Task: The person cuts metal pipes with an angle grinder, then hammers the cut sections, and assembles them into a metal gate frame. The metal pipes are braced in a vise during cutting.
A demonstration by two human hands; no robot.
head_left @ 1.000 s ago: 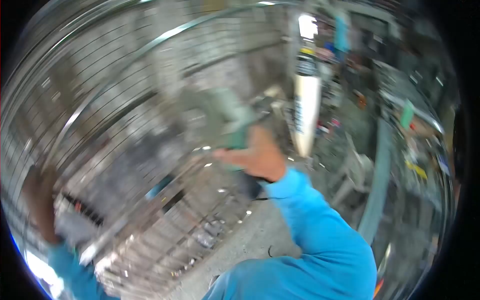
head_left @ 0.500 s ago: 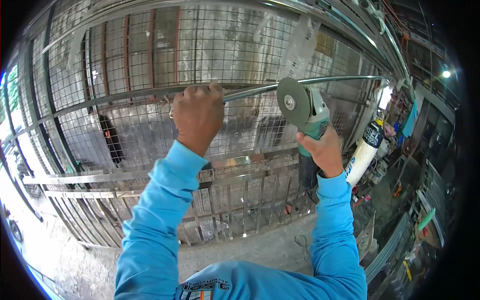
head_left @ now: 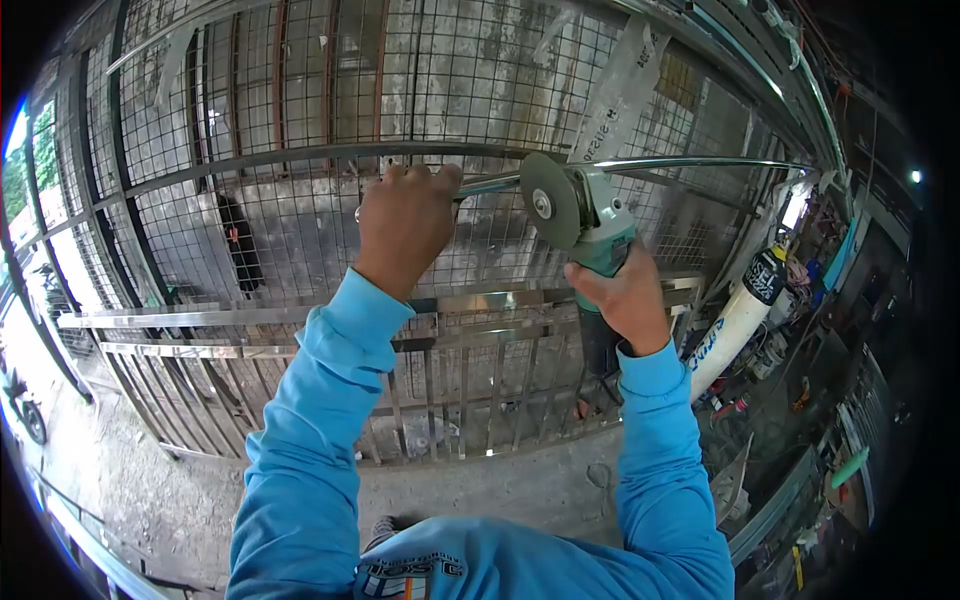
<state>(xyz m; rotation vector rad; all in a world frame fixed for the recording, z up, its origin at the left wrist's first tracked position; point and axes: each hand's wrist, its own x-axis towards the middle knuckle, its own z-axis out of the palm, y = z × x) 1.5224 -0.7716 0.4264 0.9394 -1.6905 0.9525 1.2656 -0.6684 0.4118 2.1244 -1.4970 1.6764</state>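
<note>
A long shiny metal tube (head_left: 700,162) runs across the upper part of the view, in front of wire mesh. My left hand (head_left: 408,225) is closed around its left portion. My right hand (head_left: 622,295) grips a green angle grinder (head_left: 607,243), its thumb along the near side. The grinder's round grey disc (head_left: 550,200) faces left and overlaps the tube a little right of my left hand; whether they touch cannot be told. The grinder's dark rear body hangs below my right hand.
Below the hands stands a metal railing (head_left: 440,345) with upright bars. A white gas cylinder (head_left: 728,330) leans at the right, near scattered tools and metal pieces. A motorcycle wheel (head_left: 35,422) shows at the far left.
The grinder and my right hand have moved left, bringing the disc closer to my left hand. The camera view has shifted, so the background sits farther right. Both hands keep their hold.
</note>
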